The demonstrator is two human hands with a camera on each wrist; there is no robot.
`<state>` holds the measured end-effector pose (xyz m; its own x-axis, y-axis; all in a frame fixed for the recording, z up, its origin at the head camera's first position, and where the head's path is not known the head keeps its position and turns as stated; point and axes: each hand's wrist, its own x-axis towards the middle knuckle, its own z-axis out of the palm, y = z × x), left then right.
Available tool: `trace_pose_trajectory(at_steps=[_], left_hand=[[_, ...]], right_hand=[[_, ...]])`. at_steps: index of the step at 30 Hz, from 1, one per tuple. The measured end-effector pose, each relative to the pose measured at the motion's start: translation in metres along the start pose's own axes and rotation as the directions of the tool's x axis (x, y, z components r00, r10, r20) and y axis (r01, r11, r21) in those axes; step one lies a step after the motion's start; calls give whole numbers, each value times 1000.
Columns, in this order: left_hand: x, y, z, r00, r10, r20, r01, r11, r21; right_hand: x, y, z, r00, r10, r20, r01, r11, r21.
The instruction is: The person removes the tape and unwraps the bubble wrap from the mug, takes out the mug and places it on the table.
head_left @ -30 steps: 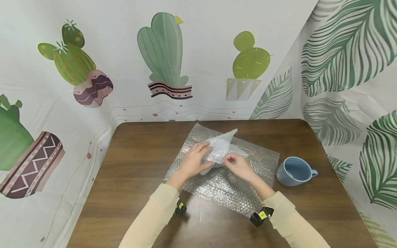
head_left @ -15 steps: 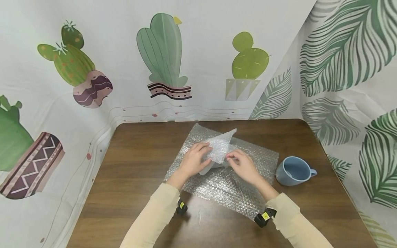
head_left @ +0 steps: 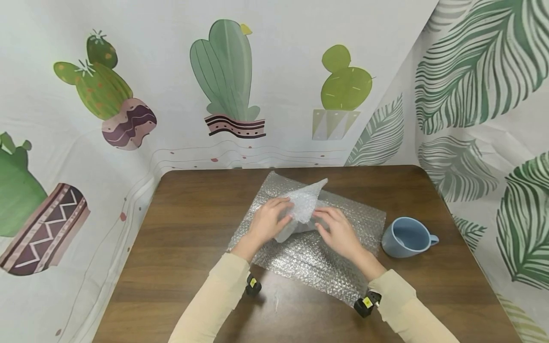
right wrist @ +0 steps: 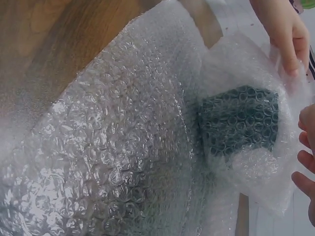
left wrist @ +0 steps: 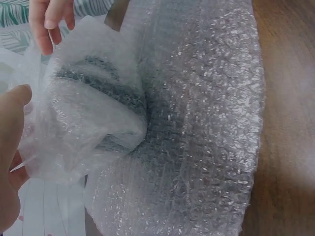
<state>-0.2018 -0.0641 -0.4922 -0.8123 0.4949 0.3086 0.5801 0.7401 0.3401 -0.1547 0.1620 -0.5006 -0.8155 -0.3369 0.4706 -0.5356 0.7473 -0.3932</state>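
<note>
A bundle of bubble wrap (head_left: 305,202) stands on a larger bubble wrap sheet (head_left: 306,267), its pointed corner sticking up. Through its layers a dark blue-green object (right wrist: 241,120) shows in the right wrist view; its shape is mostly hidden. My left hand (head_left: 267,221) holds the bundle's left side, thumb in front and fingers behind the wrap, as the left wrist view (left wrist: 10,123) shows. On the other side my right hand (head_left: 339,233) hovers with loosely bent, parted fingers right at the wrap's edge, pinching nothing.
A light blue mug (head_left: 405,238) stands upright at the right, handle pointing right, close to the sheet's corner. The wooden table (head_left: 193,228) ends at a wall cloth (head_left: 283,95) printed with cacti and leaves.
My right hand has let go of the wrap's edge, drawing slightly right as its fingers spread. The left hand keeps its hold; the mug has not moved.
</note>
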Motion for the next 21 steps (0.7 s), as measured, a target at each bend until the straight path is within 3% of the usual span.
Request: trace_pose_trajectory(at_steps=[9, 21], left_hand=[[4, -3, -1, 998, -32, -49, 29, 997, -66], [8, -6, -6, 996, -46, -76, 33, 986, -166]], right_hand=[[0, 1, 2, 995, -67, 73, 73, 993, -90], [7, -3, 15, 998, -44, -39, 40, 994, -103]])
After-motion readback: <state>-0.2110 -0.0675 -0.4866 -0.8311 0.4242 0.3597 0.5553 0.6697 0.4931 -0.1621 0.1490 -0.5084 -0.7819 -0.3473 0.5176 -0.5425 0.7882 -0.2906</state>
